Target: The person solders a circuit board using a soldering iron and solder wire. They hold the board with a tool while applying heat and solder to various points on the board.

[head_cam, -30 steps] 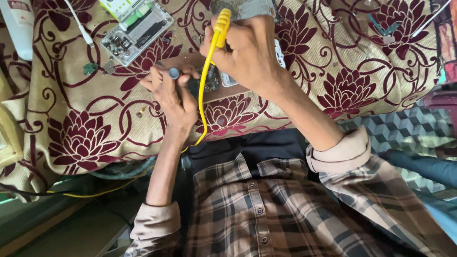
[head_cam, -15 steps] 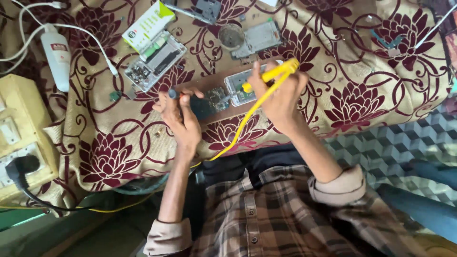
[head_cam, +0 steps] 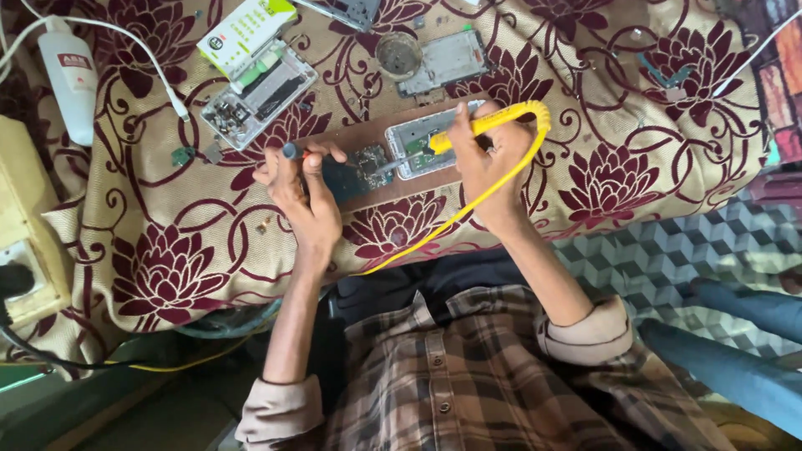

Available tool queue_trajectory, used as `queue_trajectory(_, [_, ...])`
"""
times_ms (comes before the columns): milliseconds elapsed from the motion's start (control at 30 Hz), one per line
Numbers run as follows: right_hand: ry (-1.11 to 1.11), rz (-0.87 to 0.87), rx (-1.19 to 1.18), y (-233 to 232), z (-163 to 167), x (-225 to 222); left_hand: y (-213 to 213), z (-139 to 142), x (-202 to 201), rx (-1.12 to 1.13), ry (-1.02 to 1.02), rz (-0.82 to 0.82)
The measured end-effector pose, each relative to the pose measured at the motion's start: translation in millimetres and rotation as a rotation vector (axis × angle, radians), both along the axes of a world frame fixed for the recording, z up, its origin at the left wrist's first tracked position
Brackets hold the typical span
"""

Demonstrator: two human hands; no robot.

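Two hands work over a floral cloth (head_cam: pixel 167 276) that covers the whole bench and hangs off its near edge; being soft fabric, it would scorch or catch if the hot tool were laid down or slipped onto it. On the cloth lies a brown board (head_cam: pixel 393 188), and on that board, centre of the scene, sit an open phone frame (head_cam: pixel 413 142) and, just left of it and touching, a small dark circuit board (head_cam: pixel 355 171). The right hand (head_cam: pixel 489 167) is clenched around a yellow soldering iron (head_cam: pixel 484 124), its metal tip pointing left onto the circuit board. The iron's yellow cord (head_cam: pixel 468 213) loops round the wrist and runs down off the near edge; I judge a snag there could jerk the tip across the tiny parts. The left hand (head_cam: pixel 305 196) pinches a thin dark-handled tool (head_cam: pixel 292 152), with fingertips close to the tip, so a slip risks a burn. Further left, loose small parts (head_cam: pixel 196 154) lie on the cloth and could roll off unnoticed, or be swept away by a sleeve
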State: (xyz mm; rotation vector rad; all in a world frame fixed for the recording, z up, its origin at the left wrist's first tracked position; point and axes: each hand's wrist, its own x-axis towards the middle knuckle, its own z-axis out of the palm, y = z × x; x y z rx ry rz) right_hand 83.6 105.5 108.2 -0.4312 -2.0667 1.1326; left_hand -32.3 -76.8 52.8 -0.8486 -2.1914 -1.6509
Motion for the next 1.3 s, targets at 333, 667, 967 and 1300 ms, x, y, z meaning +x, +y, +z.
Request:
queue_trajectory(333, [0.032,0.014,-0.298,23,-26,-9,4,-5,-1,-0.003,0.05,0.035])
queue_trajectory(667, [-0.006,0.0,-0.418,17,-52,-11,7,-4,-1,0.003,0.052,0.052])
queue_trajectory(967, [0.235,-0.192,-0.854,21,-79,18,4,-3,1,0.012,0.023,0.044])
queue_trajectory(1300, [0.324,-0.17,-1.112,27,-100,52,3,-7,0,0.011,0.078,0.01])
